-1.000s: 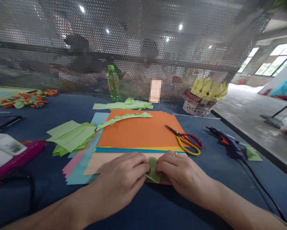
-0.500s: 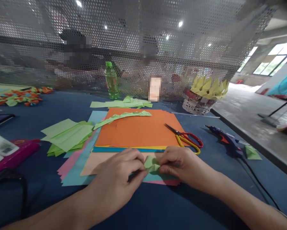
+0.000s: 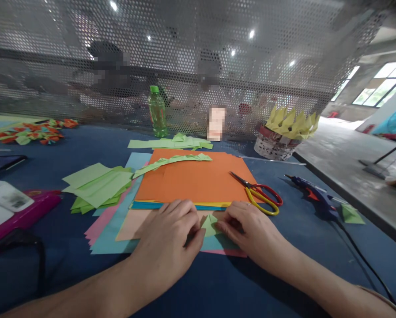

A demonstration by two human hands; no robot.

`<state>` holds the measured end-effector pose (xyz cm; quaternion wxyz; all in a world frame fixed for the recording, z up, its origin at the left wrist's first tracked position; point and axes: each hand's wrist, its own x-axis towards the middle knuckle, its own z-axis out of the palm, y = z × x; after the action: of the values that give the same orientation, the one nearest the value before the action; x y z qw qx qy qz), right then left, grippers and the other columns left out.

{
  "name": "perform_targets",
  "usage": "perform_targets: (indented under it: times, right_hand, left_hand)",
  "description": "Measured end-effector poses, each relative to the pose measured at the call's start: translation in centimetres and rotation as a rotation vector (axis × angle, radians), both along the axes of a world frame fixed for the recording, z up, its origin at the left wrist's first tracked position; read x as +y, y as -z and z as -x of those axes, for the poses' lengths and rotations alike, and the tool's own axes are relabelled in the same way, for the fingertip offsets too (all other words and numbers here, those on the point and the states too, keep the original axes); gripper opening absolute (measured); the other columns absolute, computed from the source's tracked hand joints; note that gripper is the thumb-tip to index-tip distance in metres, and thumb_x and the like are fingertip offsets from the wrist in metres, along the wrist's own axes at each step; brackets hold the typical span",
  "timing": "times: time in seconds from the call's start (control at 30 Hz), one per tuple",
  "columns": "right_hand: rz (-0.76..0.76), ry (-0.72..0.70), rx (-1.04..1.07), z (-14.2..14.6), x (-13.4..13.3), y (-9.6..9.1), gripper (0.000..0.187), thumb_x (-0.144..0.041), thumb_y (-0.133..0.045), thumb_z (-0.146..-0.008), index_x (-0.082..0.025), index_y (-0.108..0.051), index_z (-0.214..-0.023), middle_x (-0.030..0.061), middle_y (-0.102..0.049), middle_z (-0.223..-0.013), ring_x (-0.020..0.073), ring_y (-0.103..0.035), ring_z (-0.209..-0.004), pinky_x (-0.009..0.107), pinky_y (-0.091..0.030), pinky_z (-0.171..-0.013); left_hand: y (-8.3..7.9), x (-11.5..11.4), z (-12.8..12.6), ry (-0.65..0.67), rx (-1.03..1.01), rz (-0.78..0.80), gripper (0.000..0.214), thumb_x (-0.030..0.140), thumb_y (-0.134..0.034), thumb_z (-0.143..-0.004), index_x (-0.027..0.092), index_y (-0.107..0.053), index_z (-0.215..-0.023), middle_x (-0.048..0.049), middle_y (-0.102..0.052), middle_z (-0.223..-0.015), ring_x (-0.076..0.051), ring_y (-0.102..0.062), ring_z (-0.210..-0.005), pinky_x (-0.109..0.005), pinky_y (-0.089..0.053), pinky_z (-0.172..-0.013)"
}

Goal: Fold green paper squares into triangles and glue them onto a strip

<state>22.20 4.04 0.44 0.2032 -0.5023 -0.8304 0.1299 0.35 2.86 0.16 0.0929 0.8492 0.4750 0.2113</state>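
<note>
A small folded piece of light green paper [image 3: 210,225] lies on the near edge of a stack of coloured sheets, orange on top [image 3: 198,179]. My left hand [image 3: 171,238] pinches its left side, fingers curled together. From the right, my right hand [image 3: 247,229] presses and pinches the other side; a ring shows on one finger. Both hands rest low on the blue table [image 3: 198,287].
Red and yellow scissors [image 3: 260,194] lie right of the stack, a blue glue gun [image 3: 313,194] and its cord further right. Cut green sheets [image 3: 98,187] sit left, a green folded chain [image 3: 171,161] on the orange sheet, a bottle [image 3: 157,112] and a paper-spiked basket [image 3: 284,137] behind. Pink case [image 3: 22,214] at left.
The green piece was lifted and turned between my fingers, then pressed flat on the stack as a small triangle shape. Both hands stayed on it.
</note>
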Motion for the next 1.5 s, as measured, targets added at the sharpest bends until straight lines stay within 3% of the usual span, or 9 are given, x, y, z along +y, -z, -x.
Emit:
perform_targets:
  times: [0.63, 0.73, 0.8, 0.97, 1.13, 1.3, 1.5]
  right_hand:
    - [-0.063, 0.029, -0.064, 0.1, 0.0, 0.3, 0.025, -0.017, -0.069, -0.089, -0.02, -0.053, -0.07, -0.0012, -0.059, -0.072, 0.0159, -0.054, -0.069, 0.027, -0.035, -0.064]
    - [-0.068, 0.022, -0.055, 0.1, 0.1, 0.2, 0.024, -0.019, -0.07, -0.089, -0.02, -0.055, -0.071, -0.001, -0.06, -0.072, 0.0158, -0.054, -0.069, 0.027, -0.035, -0.063]
    - [-0.072, 0.028, -0.059, 0.1, 0.1, 0.2, 0.024, -0.018, -0.071, -0.088, -0.019, -0.055, -0.07, -0.001, -0.059, -0.072, 0.0155, -0.054, -0.068, 0.027, -0.034, -0.063]
    - [-0.07, 0.047, -0.071, 0.0, 0.4, 0.3, 0.029, -0.023, -0.075, -0.085, -0.019, -0.052, -0.069, -0.0013, -0.058, -0.071, 0.0154, -0.053, -0.068, 0.027, -0.034, -0.062]
    - [-0.032, 0.05, -0.04, 0.0, 0.5, 0.2, 0.032, -0.032, -0.079, -0.084, -0.02, -0.053, -0.07, -0.0017, -0.058, -0.071, 0.0154, -0.053, -0.067, 0.027, -0.035, -0.062]
    - [-0.024, 0.071, -0.005, 0.1, 0.3, 0.1, 0.038, -0.046, -0.08, -0.081, -0.02, -0.055, -0.07, -0.001, -0.06, -0.072, 0.016, -0.053, -0.068, 0.028, -0.035, -0.062]
    - [0.144, 0.113, 0.099, -0.6, 0.8, -0.2, 0.033, -0.032, -0.086, -0.073, -0.02, -0.055, -0.067, -0.0038, -0.06, -0.069, 0.013, -0.053, -0.064, 0.025, -0.037, -0.059]
  left_hand:
    - [-0.2, 0.1, -0.3, -0.023, 0.076, -0.025, 0.015, 0.018, -0.054, -0.092, 0.02, -0.049, -0.078, -0.0015, -0.051, -0.082, -0.023, -0.05, -0.079, -0.038, -0.033, -0.069]
    - [-0.1, 0.0, 0.0, 0.064, 0.037, -0.068, 0.01, 0.014, -0.051, -0.094, 0.02, -0.058, -0.09, -0.0032, -0.056, -0.092, -0.024, -0.051, -0.084, -0.039, -0.035, -0.072]
    - [0.1, -0.2, 0.2, 0.163, 0.024, -0.131, 0.023, 0.007, -0.044, -0.095, 0.021, -0.062, -0.096, -0.0043, -0.059, -0.101, -0.024, -0.053, -0.091, -0.04, -0.038, -0.076]
    - [0.6, -0.9, 0.5, 0.325, 0.126, -0.167, 0.03, 0.004, -0.039, -0.09, 0.014, -0.066, -0.1, -0.0094, -0.061, -0.099, -0.027, -0.055, -0.093, -0.043, -0.043, -0.08]
    - [0.7, -1.0, 0.6, 0.374, 0.222, -0.192, 0.034, 0.007, -0.045, -0.083, 0.011, -0.065, -0.11, -0.0101, -0.061, -0.095, -0.027, -0.054, -0.084, -0.044, -0.044, -0.073]
    - [0.6, -0.8, 0.4, 0.38, 0.221, -0.28, 0.032, 0.008, -0.044, -0.082, 0.01, -0.067, -0.103, -0.01, -0.062, -0.091, -0.027, -0.053, -0.08, -0.043, -0.042, -0.071]
    - [0.1, -1.4, 0.5, 0.36, 0.15, -0.266, 0.032, 0.006, -0.04, -0.084, 0.013, -0.069, -0.097, -0.0091, -0.065, -0.09, -0.026, -0.054, -0.078, -0.043, -0.04, -0.072]
